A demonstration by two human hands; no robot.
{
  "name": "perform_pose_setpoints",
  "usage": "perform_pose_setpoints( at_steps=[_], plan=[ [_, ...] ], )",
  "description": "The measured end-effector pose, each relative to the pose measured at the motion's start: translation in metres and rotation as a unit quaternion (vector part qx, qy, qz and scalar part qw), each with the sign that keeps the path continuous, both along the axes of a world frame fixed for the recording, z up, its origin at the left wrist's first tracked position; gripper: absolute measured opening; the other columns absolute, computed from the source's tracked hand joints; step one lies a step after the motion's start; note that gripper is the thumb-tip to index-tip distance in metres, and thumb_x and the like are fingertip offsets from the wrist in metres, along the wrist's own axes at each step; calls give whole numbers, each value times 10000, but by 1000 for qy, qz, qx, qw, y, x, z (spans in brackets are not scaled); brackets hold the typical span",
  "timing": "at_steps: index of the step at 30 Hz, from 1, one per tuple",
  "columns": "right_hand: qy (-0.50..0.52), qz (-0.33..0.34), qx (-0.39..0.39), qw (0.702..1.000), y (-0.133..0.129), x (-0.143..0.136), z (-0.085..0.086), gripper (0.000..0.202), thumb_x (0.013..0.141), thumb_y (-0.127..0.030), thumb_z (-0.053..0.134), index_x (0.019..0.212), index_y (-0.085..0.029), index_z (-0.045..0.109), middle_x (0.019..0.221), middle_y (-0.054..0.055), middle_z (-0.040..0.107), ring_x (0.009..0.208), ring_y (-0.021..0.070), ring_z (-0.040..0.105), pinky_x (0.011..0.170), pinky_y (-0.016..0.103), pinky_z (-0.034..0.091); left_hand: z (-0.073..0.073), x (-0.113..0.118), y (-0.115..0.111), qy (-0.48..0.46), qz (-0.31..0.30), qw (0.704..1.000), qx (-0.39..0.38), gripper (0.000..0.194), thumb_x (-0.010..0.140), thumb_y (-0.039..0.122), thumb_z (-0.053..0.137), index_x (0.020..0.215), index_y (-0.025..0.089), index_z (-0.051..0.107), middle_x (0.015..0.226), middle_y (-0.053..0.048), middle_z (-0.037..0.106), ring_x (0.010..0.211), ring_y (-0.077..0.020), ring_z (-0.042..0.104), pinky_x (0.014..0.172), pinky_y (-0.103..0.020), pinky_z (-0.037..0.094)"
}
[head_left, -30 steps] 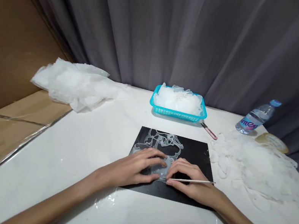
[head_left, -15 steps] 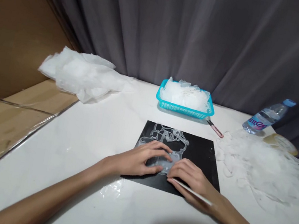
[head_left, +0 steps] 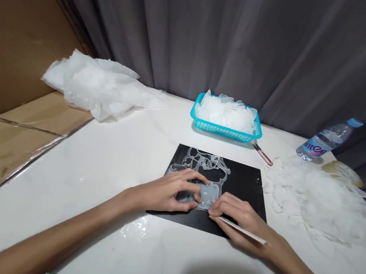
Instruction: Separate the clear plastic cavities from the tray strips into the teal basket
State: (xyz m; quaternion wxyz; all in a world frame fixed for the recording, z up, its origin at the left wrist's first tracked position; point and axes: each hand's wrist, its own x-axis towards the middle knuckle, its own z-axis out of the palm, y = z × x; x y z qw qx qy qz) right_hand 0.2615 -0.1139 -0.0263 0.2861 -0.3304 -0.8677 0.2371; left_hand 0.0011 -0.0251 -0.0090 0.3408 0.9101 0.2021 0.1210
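A thin translucent sheet (head_left: 209, 193) with small cutouts lies on a black mat (head_left: 244, 178). Curly translucent strips (head_left: 205, 161) join or overlap its upper side. My left hand (head_left: 178, 190) rests on the sheet's left part, fingers apart and bent, nothing gripped. At the sheet's lower right corner, my right hand (head_left: 239, 218) has its fingers pinched together, with a thin white stick-like tool (head_left: 244, 231) held in it and pointing back toward the wrist. The tool's front end is hidden by the fingers.
A turquoise basket (head_left: 224, 131) of white pieces stands behind the mat, with small pink-handled snips (head_left: 263, 155) beside it. White scraps (head_left: 327, 205) and a tilted-looking water bottle (head_left: 329, 140) are at right. White sheeting (head_left: 96, 86) and cardboard (head_left: 22, 142) lie left.
My left fingers have drawn slightly back to the left, showing more of the sheet. My right hand has shifted slightly right, still holding the tool. The view has moved a little.
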Motion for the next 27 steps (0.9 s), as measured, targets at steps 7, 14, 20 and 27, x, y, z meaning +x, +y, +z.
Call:
perform_pose_setpoints(
  at_steps=[7, 14, 20, 27],
  plan=[
    [-75, -45, 146, 985, -5, -10, -25, 144, 1035, -96, 504, 1033, -201, 603, 989, 56, 700, 881, 164, 634, 578, 269, 376, -2, 0, 4, -8, 2, 1000, -20, 75, 956, 284, 686, 1010, 252, 728, 1475, -58, 575, 1345, -289, 544, 1148, -460, 424],
    [-136, -20, 117, 984, -9, -2, -18, 184, 1070, -153, 443, 1094, -204, 619, 1053, 95, 694, 923, 183, 642, 626, 251, 437, -2, -1, 5, -12, -11, 999, -29, 146, 987, 298, 657, 1108, 259, 729, 1504, -81, 554, 1363, -293, 530, 1154, -463, 408],
    [-100, -34, 121, 987, -5, 2, -30, 222, 1092, -218, 413, 1084, -211, 634, 964, 71, 678, 832, 159, 647, 620, 230, 464, -4, 2, 6, -19, -1, 998, -62, 105, 954, 313, 701, 1037, 256, 728, 1459, -65, 591, 1349, -289, 543, 1166, -472, 396],
    [-106, -91, 162, 977, -2, -19, -23, 271, 1057, -208, 507, 1315, -155, 573, 1133, 141, 668, 1005, 252, 641, 849, 376, 579, 5, -1, -2, -51, 49, 996, -49, 198, 977, 368, 656, 1129, 242, 648, 1390, -98, 593, 1297, -276, 554, 1104, -428, 438]
  ],
)
